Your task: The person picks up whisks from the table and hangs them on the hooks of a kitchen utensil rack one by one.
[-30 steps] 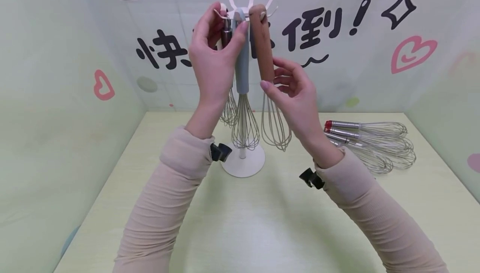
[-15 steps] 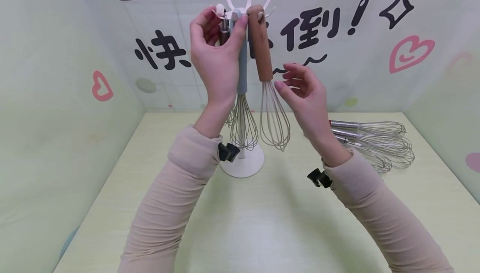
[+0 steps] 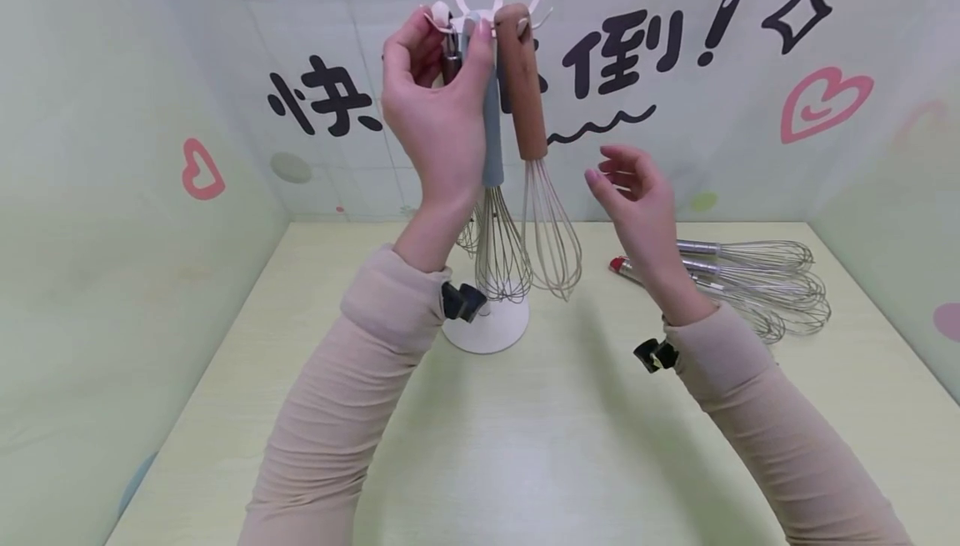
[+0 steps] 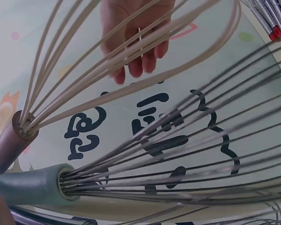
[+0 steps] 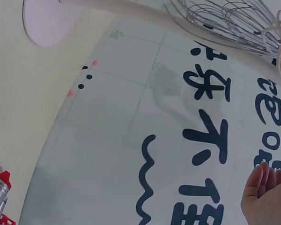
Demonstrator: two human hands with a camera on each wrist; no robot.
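three whisks hang on the white rack (image 3: pixel 485 325); several steel whisks (image 3: pixel 757 283) lie on the counter (image 3: pixel 525 446), not yet hung. the left hand (image 3: pixel 435 117) pinches a hook at the rack's top beside the grey-handled whisk (image 3: pixel 491 154), and the right hand (image 3: pixel 637 196) is released, apart from the wooden-handled whisk (image 3: pixel 521 79).

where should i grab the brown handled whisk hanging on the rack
Grip the brown-handled whisk around the middle of its wooden handle, coming from the right, probably with the free right hand. It hangs upright; the left hand and grey-handled whisk crowd its left.

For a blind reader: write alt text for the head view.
A person's left hand grips the top of a white hook stand hung with whisks, beside a grey-handled whisk and a brown-handled whisk. The right hand hovers open, apart from them, above steel whisks lying on the table.
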